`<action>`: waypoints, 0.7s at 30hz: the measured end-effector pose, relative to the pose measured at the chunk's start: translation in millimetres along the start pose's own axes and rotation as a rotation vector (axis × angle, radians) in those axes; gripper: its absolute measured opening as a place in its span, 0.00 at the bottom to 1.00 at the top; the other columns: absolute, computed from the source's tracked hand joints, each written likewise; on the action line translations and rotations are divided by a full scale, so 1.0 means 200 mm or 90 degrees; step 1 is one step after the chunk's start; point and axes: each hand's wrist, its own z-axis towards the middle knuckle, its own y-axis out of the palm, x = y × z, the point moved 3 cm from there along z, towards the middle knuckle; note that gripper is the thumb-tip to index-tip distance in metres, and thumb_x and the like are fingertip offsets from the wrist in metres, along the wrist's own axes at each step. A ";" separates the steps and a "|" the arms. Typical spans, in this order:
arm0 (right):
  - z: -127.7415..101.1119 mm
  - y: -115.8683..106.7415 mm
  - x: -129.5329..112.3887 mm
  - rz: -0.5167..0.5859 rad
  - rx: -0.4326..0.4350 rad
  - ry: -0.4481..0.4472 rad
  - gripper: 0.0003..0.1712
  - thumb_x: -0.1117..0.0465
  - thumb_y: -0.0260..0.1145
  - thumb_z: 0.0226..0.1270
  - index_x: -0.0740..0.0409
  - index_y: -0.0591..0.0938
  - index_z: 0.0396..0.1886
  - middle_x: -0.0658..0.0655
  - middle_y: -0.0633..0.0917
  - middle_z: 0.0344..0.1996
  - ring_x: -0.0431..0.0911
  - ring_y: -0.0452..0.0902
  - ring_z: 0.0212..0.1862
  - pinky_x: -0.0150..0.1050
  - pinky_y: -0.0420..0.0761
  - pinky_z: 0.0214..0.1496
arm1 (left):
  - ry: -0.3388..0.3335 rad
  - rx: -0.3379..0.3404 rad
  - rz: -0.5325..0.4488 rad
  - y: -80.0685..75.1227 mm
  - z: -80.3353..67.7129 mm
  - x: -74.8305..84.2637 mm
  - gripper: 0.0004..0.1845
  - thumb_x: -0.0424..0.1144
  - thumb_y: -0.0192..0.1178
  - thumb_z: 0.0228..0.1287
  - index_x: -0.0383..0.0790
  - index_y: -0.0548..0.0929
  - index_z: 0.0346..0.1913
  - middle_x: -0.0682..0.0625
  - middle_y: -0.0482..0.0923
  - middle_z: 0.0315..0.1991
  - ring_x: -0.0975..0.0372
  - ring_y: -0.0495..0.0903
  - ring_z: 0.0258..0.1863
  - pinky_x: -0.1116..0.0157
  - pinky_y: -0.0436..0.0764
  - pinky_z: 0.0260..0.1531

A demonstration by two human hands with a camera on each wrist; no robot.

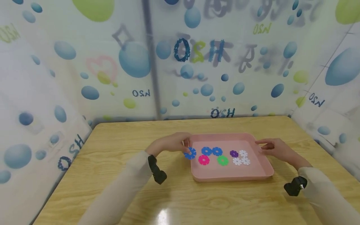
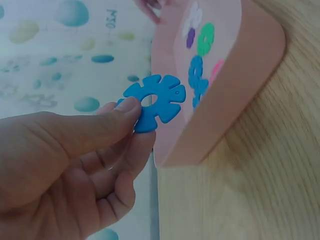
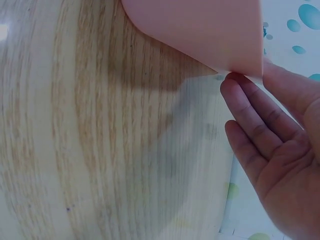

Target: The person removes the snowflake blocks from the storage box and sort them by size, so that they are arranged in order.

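Between thumb and fingers, my left hand (image 1: 177, 142) pinches a blue plastic snowflake disc (image 2: 160, 105), a slotted ring with a hole in its middle. This disc is over the left rim of a pink tray (image 1: 233, 173). At the tray's right side my right hand (image 1: 275, 150) grips the wall, thumb over the rim and fingertips against the outside (image 3: 215, 35). Inside the tray lie two blue discs (image 1: 206, 151), a pink disc (image 1: 203, 160), a green disc (image 1: 223, 160), a purple disc (image 1: 234, 153) and three white discs (image 1: 237, 161).
The tray stands on a wood-grain table (image 1: 180, 200), right of the middle. A curtain (image 1: 180, 84) printed with blue and green drops hangs behind the table's back edge, and similar sheets flank both sides. Each wrist wears a black camera on a strap.
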 end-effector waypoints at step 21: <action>-0.01 0.01 0.00 -0.005 0.016 0.009 0.28 0.60 0.64 0.63 0.68 0.71 0.60 0.73 0.75 0.52 0.61 0.75 0.49 0.47 0.79 0.44 | -0.030 0.006 -0.067 0.08 -0.02 -0.31 0.07 0.28 0.63 0.57 0.32 0.75 0.36 0.48 0.75 0.32 0.62 0.73 0.33 0.68 0.74 0.35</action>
